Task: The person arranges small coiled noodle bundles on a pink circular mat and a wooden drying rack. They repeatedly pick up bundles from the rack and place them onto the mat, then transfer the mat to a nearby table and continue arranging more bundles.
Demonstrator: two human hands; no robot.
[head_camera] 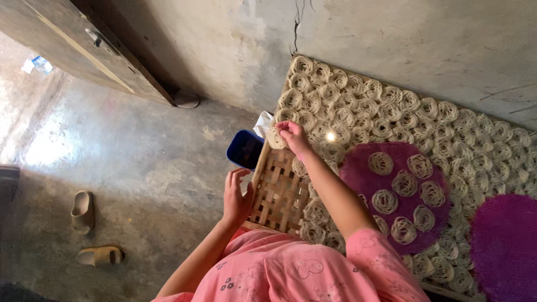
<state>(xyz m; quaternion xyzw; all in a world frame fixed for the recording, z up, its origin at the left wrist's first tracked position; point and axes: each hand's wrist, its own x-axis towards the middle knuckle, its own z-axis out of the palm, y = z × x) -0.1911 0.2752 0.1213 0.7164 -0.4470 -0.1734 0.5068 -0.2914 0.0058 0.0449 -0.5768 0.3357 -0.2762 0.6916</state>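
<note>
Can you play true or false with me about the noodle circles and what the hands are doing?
1. The right hand holds a noodle circle at the corner of the woven bamboo tray. True.
2. The left hand is holding a sandal. False: it rests on the edge of the tray; the two sandals lie apart on the floor.
3. Some noodle circles sit on a round purple mat. True.
4. The tub beside the tray is red. False: it is blue.
5. The sleeve is pink. True.
</note>
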